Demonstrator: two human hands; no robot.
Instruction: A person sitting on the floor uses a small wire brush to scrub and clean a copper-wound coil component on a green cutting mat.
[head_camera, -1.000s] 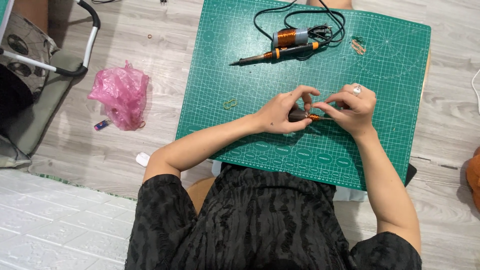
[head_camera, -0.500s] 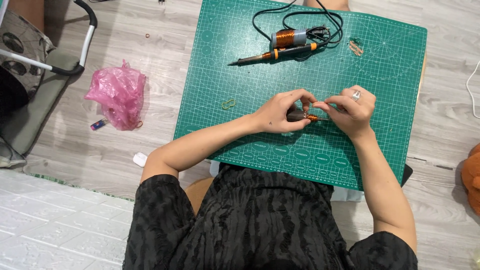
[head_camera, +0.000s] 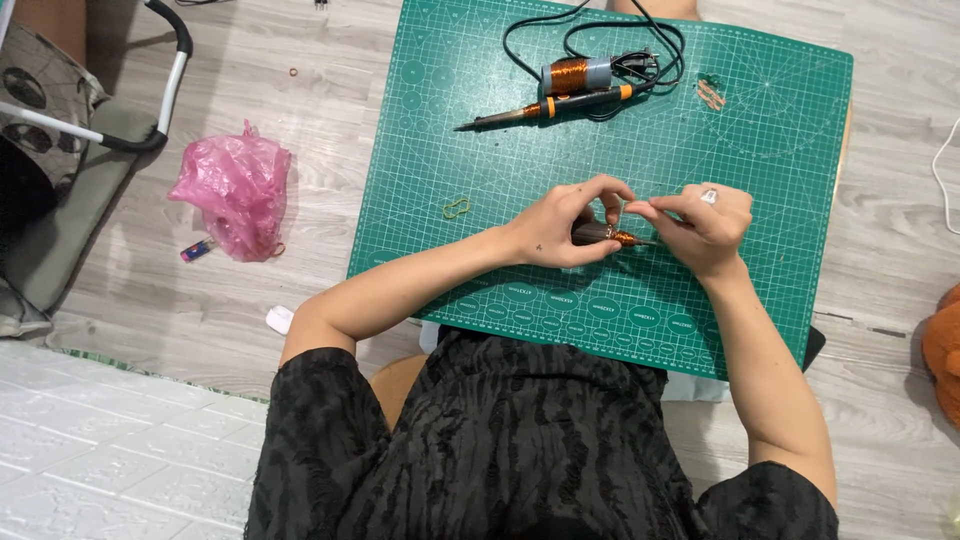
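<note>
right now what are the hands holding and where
Both the left hand and the right hand pinch a small dark piece wound with copper wire, one at each end.

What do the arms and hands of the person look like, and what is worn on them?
Both arms are bare from the short sleeves down. The sleeves belong to a black top with a crinkled, wavy texture. The right hand wears a silver-coloured ring on one finger. The left hand shows no ring, glove or watch. No bracelet is visible on either wrist.
</note>
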